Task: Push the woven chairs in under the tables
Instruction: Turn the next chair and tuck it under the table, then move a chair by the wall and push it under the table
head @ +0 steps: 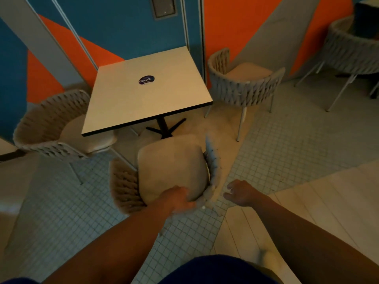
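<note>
Left grip (178,198) clasps the back rim of the chair (172,165), likely to steer it under the table (123,103); right grip (241,193) hangs loose, empty, beside.

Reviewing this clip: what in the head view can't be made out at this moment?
Head view only:
1. Near chair: legs mostly hidden under its own seat.
2. Left hand on that chair's back rim: grip blurred, fingertips not distinguishable.
3. Sticker on the table: lettering too small to read fully.
4. Far-right chair: partly cut off by the frame's right edge.
</note>
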Action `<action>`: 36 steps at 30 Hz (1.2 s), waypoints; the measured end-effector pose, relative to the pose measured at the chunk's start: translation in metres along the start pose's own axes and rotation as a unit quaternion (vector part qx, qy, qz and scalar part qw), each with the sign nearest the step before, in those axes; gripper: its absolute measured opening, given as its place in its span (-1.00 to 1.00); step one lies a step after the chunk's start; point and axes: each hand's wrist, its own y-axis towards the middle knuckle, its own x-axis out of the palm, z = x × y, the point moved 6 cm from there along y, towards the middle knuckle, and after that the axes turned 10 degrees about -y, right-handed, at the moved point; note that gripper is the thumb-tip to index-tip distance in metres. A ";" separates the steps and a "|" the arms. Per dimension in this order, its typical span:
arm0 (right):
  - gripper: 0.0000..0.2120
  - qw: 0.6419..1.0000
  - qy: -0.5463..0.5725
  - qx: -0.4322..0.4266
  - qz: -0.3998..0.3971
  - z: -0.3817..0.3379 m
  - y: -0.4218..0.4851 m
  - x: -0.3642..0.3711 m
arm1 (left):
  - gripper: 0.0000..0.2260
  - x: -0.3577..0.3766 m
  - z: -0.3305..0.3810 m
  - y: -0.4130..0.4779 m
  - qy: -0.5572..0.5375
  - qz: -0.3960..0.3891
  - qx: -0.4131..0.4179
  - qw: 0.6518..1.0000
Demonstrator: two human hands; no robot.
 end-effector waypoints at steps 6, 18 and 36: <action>-0.43 1.000 -0.009 -0.003 0.009 0.116 -0.014 -0.043 | -0.47 0.017 0.127 0.038 -0.060 -0.025 -0.004 0.998; -0.43 0.999 -0.044 0.008 -0.005 0.262 -0.006 -0.129 | -0.28 0.009 0.277 0.113 -0.045 -0.019 0.002 0.999; -0.41 0.998 0.011 0.053 -0.014 0.350 0.197 -0.324 | -0.27 -0.157 0.355 0.357 -0.045 -0.021 -0.001 0.999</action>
